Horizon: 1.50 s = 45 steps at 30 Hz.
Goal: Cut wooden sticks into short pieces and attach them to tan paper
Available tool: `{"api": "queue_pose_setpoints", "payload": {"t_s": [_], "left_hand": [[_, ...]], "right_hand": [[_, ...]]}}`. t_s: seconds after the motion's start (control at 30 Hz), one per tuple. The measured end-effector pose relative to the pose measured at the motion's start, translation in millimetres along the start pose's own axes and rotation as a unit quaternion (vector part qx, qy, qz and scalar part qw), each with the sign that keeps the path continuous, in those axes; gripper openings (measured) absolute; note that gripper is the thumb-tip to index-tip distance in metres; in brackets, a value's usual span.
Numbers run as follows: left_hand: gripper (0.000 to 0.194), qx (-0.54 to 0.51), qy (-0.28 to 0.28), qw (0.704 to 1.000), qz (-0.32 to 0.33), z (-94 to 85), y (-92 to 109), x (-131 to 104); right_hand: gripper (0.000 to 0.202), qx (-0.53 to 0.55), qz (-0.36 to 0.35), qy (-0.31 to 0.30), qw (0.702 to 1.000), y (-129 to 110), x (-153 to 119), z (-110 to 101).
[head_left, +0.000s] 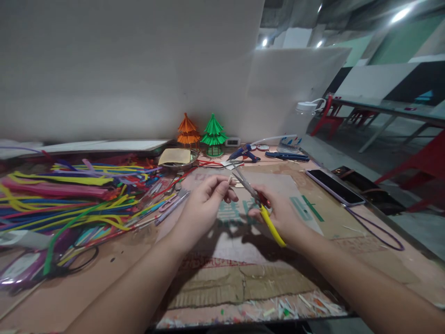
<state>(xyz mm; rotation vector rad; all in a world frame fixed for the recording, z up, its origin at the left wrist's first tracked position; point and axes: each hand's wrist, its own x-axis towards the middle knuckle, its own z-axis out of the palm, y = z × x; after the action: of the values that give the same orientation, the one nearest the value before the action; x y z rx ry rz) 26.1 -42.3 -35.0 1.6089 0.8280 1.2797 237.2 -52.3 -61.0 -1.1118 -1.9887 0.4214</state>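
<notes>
A pair of scissors [256, 196] sits at the centre of the frame, tilted, with slim grey metal blades pointing to the upper left and a bright yellow handle slanting to the lower right. Just left of the blades is a small pale piece [230, 179], thin and cream-coloured; its full length is hidden by fingers.

The left hand [212, 195], at the centre, is closed in a pinch, thumb and fingertips gripping the pale piece. The right hand [274, 206], right of centre, is curled around the scissors' handle, its fingers partly hidden by it. I cannot tell how far the blades are parted.

Both hands are above a whitish sheet [271, 253] with green markings, which lies on brown cardboard [212, 290] on the tabletop [114, 292]. A green strip [312, 208] lies at the sheet's right edge. Coloured pipe cleaners [66, 185] crowd the left of the frame; an orange tree-shaped model [187, 130] and a green one [213, 132] stand at upper centre.
</notes>
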Motion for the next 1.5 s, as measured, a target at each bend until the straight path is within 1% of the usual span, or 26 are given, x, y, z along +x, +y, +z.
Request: {"api": "queue_pose_setpoints", "payload": {"t_s": [0.13, 0.27, 0.4, 0.5, 0.7, 0.93, 1.03, 1.17, 1.3, 1.43, 1.5], "left_hand": [[0.018, 0.040, 0.006, 0.999, 0.026, -1.7, -3.8, 0.7], [0.020, 0.074, 0.021, 0.996, 0.049, -3.3, -1.6, -0.1], [0.023, 0.119, 0.002, 0.989, 0.086, -4.5, 0.6, -1.3], [0.019, 0.138, -0.008, 0.985, 0.102, -4.8, -0.2, -2.3], [0.016, 0.134, -0.014, 0.985, 0.110, -3.3, -1.9, -4.1], [0.018, 0.138, -0.018, 0.984, 0.110, -1.9, -0.9, -4.3], [0.020, 0.153, -0.020, 0.982, 0.110, -1.5, 0.1, -5.0], [0.020, 0.182, -0.008, 0.979, 0.097, -1.0, 1.4, -6.1], [0.019, 0.179, -0.008, 0.979, 0.098, -1.7, 1.5, -5.3], [0.020, 0.146, -0.047, 0.983, 0.105, -3.5, 2.2, -3.4], [0.020, 0.139, -0.063, 0.983, 0.098, -4.2, 3.1, -2.7]], "right_hand": [[0.059, 0.000, 0.006, -0.001, 1.000, 1.9, -0.8, -1.7], [0.058, -0.007, -0.013, -0.003, 1.000, 2.4, -2.0, -3.0], [0.058, -0.039, -0.052, -0.005, 0.998, 2.0, -2.4, -3.0], [0.061, -0.053, -0.076, -0.008, 0.996, 1.3, -2.2, -4.0], [0.062, -0.064, -0.086, -0.004, 0.994, -0.5, -2.3, -5.5], [0.063, -0.069, -0.077, -0.002, 0.995, -0.8, -3.5, -5.1], [0.063, -0.069, -0.064, -0.013, 0.995, -1.3, -4.7, -4.9], [0.061, -0.077, -0.044, -0.027, 0.996, -3.1, -5.8, -5.7], [0.056, -0.089, -0.040, -0.033, 0.995, -3.9, -6.3, -6.6], [0.059, -0.089, -0.072, -0.018, 0.993, -1.8, -6.7, -6.0], [0.059, -0.086, -0.083, -0.011, 0.993, -1.6, -6.6, -5.9]]}}
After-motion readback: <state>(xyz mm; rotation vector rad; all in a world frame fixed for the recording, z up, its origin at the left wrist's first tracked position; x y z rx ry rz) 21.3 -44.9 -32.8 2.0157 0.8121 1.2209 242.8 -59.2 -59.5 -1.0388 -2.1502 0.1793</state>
